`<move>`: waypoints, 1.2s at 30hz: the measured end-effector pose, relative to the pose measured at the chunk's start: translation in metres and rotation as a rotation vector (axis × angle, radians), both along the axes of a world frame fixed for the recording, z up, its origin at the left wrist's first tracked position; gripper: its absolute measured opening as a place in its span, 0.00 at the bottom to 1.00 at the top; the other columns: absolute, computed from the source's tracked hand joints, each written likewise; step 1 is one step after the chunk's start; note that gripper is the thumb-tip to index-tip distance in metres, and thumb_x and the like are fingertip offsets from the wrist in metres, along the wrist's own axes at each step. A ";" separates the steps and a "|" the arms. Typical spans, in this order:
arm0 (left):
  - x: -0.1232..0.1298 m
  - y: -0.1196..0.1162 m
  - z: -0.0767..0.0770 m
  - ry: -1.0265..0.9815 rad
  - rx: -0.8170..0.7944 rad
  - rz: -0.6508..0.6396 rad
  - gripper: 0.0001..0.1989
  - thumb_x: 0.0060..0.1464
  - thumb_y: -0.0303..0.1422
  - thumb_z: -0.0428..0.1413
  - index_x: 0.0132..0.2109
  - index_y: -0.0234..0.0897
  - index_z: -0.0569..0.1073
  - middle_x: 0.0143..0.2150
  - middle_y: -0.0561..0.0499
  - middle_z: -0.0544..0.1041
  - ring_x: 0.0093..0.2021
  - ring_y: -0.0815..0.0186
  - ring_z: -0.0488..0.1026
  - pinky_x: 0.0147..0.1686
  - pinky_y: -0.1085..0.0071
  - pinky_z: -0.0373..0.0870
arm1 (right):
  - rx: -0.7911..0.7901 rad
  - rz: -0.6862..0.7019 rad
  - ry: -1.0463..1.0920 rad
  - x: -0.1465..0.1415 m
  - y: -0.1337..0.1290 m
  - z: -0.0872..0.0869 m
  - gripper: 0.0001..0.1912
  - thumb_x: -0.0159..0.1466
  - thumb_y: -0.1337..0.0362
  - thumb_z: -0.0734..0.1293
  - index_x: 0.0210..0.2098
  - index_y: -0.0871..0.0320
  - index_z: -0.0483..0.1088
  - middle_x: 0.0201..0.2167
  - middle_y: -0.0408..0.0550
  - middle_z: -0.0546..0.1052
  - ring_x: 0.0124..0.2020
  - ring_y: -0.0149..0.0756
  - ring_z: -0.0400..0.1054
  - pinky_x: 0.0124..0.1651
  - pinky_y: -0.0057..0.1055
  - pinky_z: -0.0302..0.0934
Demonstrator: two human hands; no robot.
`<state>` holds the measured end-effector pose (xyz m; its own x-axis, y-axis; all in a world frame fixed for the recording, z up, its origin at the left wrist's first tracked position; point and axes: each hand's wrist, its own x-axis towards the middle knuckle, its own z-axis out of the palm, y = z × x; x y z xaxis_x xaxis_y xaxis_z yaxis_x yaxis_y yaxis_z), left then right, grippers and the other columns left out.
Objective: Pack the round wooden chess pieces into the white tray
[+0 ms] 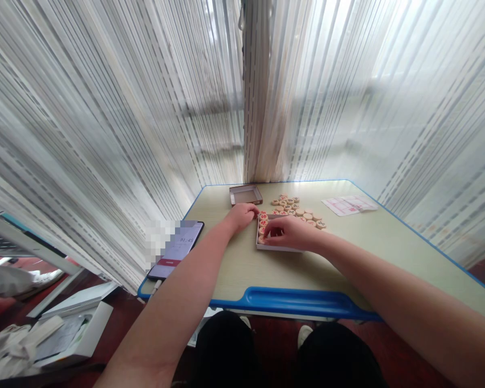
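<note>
A shallow white-sided box [281, 248] stands on the desk, with round wooden Chinese chess pieces [264, 222] bearing red characters lined up along its left side. My left hand [242, 215] is at the box's far left corner, its curled fingers gripping the edge there. Inside the box, near its front left corner, my right hand [293, 233] pinches a Chinese chess piece [262, 239]; thumb and forefinger are bent around it. My right hand and wrist hide much of the box's interior. More loose Chinese chess pieces [285, 203] lie in a cluster just beyond the box, some face up.
The box lid [246, 195] lies open side up at the back left. A phone [180, 250] with a cable rests at the desk's left edge, and a printed paper sheet [350, 205] at the back right. Blue trim edges the desk [388, 253]; curtains [145, 108] hang behind.
</note>
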<state>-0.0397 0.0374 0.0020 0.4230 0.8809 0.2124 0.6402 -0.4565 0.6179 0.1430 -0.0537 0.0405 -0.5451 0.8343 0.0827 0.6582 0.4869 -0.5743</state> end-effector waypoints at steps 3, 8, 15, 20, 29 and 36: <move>0.000 0.000 0.001 0.004 -0.005 0.002 0.16 0.49 0.27 0.45 0.37 0.34 0.77 0.33 0.50 0.78 0.32 0.68 0.72 0.38 0.73 0.69 | 0.048 0.022 0.002 0.000 -0.001 -0.001 0.11 0.55 0.57 0.66 0.33 0.56 0.76 0.28 0.44 0.76 0.27 0.29 0.65 0.32 0.26 0.56; 0.001 -0.003 0.004 -0.023 -0.003 -0.002 0.16 0.54 0.32 0.44 0.39 0.34 0.76 0.32 0.49 0.78 0.32 0.68 0.72 0.38 0.73 0.68 | 0.072 0.026 -0.002 -0.001 -0.001 0.001 0.10 0.55 0.61 0.66 0.33 0.56 0.78 0.29 0.44 0.77 0.28 0.30 0.67 0.34 0.26 0.57; -0.001 -0.001 0.003 -0.017 -0.027 -0.010 0.18 0.55 0.35 0.42 0.38 0.34 0.76 0.30 0.50 0.76 0.31 0.68 0.70 0.35 0.74 0.67 | 0.069 0.075 0.031 -0.001 0.001 -0.003 0.11 0.56 0.62 0.65 0.34 0.56 0.78 0.31 0.46 0.78 0.30 0.32 0.68 0.35 0.26 0.58; -0.003 0.000 0.003 0.044 0.030 -0.021 0.20 0.56 0.37 0.41 0.37 0.33 0.76 0.28 0.50 0.74 0.31 0.67 0.69 0.35 0.72 0.66 | 0.200 -0.035 0.121 0.005 0.003 0.003 0.12 0.57 0.62 0.62 0.33 0.58 0.77 0.26 0.46 0.76 0.28 0.31 0.66 0.34 0.27 0.58; -0.001 -0.006 0.005 -0.024 -0.066 -0.056 0.22 0.53 0.43 0.44 0.39 0.33 0.76 0.34 0.49 0.77 0.35 0.65 0.71 0.38 0.71 0.65 | 0.221 -0.704 -0.330 0.077 0.040 0.023 0.16 0.56 0.63 0.59 0.36 0.59 0.76 0.35 0.52 0.77 0.35 0.39 0.68 0.31 0.30 0.56; -0.002 -0.003 0.002 -0.017 -0.085 -0.056 0.21 0.53 0.44 0.45 0.38 0.34 0.76 0.34 0.50 0.78 0.35 0.64 0.71 0.38 0.71 0.66 | 0.052 -0.832 -0.464 0.105 0.052 0.021 0.20 0.54 0.57 0.61 0.43 0.58 0.73 0.41 0.54 0.76 0.39 0.43 0.69 0.30 0.31 0.57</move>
